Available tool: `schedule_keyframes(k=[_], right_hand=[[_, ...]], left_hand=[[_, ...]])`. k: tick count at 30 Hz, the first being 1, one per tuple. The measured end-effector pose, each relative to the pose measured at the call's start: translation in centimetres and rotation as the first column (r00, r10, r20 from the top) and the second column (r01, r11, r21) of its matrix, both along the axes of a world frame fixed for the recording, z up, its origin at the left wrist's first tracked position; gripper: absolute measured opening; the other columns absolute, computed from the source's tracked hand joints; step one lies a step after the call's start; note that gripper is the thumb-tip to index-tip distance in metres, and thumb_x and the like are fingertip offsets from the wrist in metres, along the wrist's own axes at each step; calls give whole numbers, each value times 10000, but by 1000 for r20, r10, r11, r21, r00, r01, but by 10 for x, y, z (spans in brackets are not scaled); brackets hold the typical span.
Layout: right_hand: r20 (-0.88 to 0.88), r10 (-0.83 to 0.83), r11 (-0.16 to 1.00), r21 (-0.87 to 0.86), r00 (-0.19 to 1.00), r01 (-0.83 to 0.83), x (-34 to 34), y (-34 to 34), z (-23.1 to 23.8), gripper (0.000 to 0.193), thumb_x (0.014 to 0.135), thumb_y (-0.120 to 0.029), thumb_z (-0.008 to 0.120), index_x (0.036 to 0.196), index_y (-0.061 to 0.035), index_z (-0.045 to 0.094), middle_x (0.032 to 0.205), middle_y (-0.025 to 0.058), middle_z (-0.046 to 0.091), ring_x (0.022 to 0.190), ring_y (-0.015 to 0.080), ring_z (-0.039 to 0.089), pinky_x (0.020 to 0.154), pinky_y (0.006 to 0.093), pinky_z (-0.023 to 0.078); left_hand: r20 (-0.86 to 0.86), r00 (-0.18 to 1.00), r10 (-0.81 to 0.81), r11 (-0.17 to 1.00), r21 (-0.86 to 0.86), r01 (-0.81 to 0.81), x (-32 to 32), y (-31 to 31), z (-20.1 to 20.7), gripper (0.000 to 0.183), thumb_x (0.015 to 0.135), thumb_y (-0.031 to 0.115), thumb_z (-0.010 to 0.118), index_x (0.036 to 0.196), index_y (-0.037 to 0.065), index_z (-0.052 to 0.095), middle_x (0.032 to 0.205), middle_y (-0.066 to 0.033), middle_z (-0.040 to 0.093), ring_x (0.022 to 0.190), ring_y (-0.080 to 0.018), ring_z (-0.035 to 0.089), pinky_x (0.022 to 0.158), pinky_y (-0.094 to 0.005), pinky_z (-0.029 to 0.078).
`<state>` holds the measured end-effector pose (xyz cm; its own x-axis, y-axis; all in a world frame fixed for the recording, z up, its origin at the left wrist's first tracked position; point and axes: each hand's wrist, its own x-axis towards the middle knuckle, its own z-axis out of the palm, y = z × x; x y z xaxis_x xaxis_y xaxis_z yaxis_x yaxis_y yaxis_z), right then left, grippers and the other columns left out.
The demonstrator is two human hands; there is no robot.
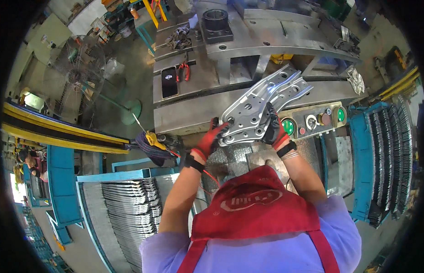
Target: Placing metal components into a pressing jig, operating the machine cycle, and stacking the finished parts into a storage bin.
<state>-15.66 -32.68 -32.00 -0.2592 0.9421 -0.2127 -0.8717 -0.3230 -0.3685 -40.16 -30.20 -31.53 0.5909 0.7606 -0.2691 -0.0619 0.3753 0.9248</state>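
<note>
Bracket (262, 107) gripped by both hands, long axis toward upper right.

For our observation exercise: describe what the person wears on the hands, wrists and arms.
Both the left hand and right hand wear red and black work gloves with black wrist cuffs. Short lilac sleeves leave the forearms bare. A red apron covers the chest.

Both forearms bare, enter from lower edge, extend up and forward, elbows bent. Left hand (211, 138): red-and-black glove, black wrist cuff, fingers curled in grip, palm turned rightward. Right hand (272, 129): same glove type, black back facing camera, wrist cocked, fingers closed in grip. Hands near each other, same height, not touching. Upper arms in lavender sleeves.
</note>
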Motion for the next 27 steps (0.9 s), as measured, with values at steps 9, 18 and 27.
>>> schedule_keyframes(k=[9,18,27], right_hand=[[9,-84,995,-62,996,84,45,-5,5,537,871,-457,468,1283,-117,414,1200,83,520,1069,230,511,936,400,401],[-39,-255,966,-64,966,252,60,-34,2,445,897,-463,391,1173,-132,502,1122,54,555,1008,210,541,890,379,430],[310,-176,922,384,934,47,85,-71,-82,382,901,-326,366,1193,-96,451,1125,79,527,1029,215,499,907,361,401]], left_hand=[[131,974,183,967,-205,-153,21,-45,-24,409,820,95,574,1214,55,476,1131,-65,551,972,-173,557,823,-286,462],[-394,855,337,807,588,-48,37,-110,51,757,623,189,754,1284,76,403,1259,-172,420,1246,-319,304,1037,-464,218],[-266,708,655,601,750,-274,75,-222,55,701,557,241,800,1171,79,504,1292,-253,321,1173,-434,336,992,-505,263]])
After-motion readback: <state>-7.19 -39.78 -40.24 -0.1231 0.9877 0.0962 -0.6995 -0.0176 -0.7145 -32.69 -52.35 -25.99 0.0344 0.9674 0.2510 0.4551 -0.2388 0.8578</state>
